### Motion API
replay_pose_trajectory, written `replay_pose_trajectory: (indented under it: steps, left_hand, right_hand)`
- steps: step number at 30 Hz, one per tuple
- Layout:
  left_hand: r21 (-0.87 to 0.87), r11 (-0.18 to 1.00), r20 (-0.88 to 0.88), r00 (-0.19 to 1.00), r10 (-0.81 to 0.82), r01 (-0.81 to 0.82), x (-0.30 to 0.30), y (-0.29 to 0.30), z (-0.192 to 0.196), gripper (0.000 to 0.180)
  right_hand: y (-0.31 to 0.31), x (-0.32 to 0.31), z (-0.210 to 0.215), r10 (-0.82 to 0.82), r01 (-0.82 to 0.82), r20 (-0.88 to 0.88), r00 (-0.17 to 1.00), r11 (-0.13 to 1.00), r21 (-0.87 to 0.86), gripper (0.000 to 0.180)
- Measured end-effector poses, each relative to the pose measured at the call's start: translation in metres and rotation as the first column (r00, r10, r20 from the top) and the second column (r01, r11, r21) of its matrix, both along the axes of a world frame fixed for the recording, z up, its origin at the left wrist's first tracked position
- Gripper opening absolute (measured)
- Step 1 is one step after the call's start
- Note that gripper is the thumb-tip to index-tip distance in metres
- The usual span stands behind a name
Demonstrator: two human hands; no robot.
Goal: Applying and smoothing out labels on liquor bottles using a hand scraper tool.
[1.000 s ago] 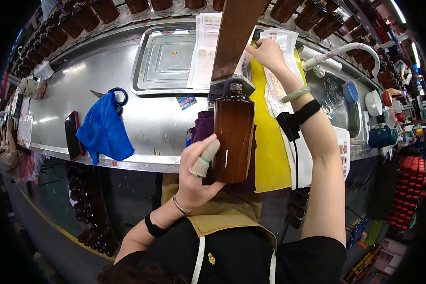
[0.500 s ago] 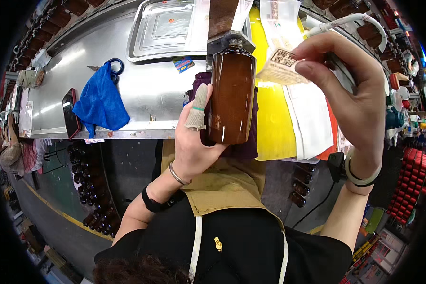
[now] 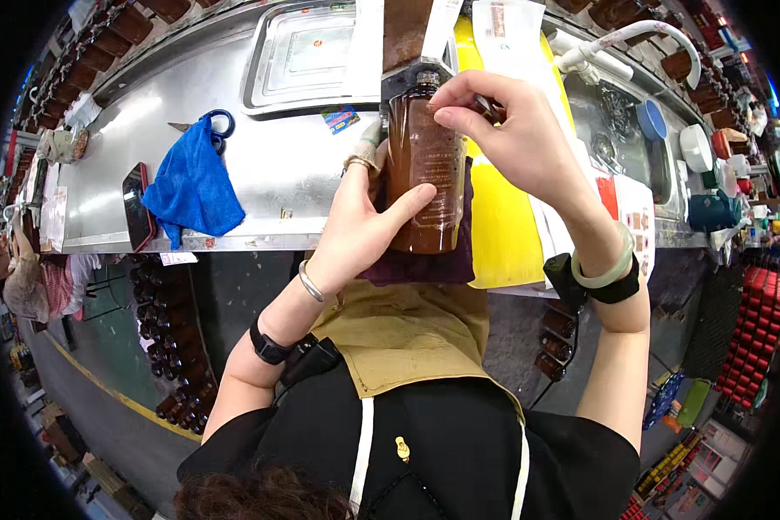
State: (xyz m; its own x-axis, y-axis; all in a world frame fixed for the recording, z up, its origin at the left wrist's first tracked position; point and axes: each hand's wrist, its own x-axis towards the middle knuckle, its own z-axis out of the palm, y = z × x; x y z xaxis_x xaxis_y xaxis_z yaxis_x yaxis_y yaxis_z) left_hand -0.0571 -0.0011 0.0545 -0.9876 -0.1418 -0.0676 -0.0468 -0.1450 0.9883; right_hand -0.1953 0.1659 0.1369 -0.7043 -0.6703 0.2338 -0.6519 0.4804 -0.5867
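A brown glass bottle [image 3: 405,217] stands in front of me on dark purple cloth [image 3: 407,270], its neck against a metal bracket [image 3: 399,84]. My left hand [image 3: 353,222] grips its left side, thumb lying across the front. A knitted finger cover [image 3: 366,154] is on one of its fingers. On the bottle's front lies a clear label [image 3: 435,178] with pale print. My right hand [image 3: 524,134] is at the bottle's upper right, thumb and forefinger pinched at the label's upper edge. The very tips partly hide that edge.
Left on the metal bench lie a blue cloth [image 3: 195,186], scissors [image 3: 218,123] and a phone [image 3: 136,204]. A metal tray [image 3: 264,82] is behind. To the right are a yellow sheet [image 3: 504,234], a sink [image 3: 663,173] and a white tap [image 3: 667,33].
My right hand has moved left, bringing the clear label from the air onto the bottle's front. My left thumb has shifted up onto the front of the bottle.
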Motion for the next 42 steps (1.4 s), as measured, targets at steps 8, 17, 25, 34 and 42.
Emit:
replay_pose_trajectory:
  steps: [8, 17, 25, 34, 42]
  left_hand:
    - [0.122, 0.992, 0.034, 0.998, -0.043, 0.038, -0.003, -0.005, -0.002, 0.090]
    - [0.079, 0.993, -0.014, 0.996, -0.083, 0.084, 0.000, -0.004, -0.003, 0.102]
    - [0.152, 0.987, 0.015, 0.998, -0.064, 0.061, -0.001, -0.003, 0.001, 0.094]
    - [0.195, 0.980, 0.018, 0.999, -0.042, 0.037, 0.001, -0.002, 0.002, 0.096]
    - [0.207, 0.977, 0.023, 0.998, -0.058, 0.052, 0.001, -0.005, 0.000, 0.096]
  right_hand:
    - [-0.004, -0.022, -0.039, -0.138, 0.200, 0.211, 0.968, 0.929, -0.311, 0.015]
    - [-0.004, 0.007, -0.065, -0.002, 0.417, 0.757, 0.653, 0.836, -0.358, 0.055]
    - [-0.014, 0.010, -0.064, -0.028, 0.481, 0.759, 0.650, 0.789, -0.383, 0.052]
    - [-0.011, 0.012, -0.066, -0.011, 0.424, 0.723, 0.691, 0.816, -0.393, 0.067]
    - [-0.012, 0.015, -0.063, -0.027, 0.428, 0.716, 0.698, 0.817, -0.386, 0.067]
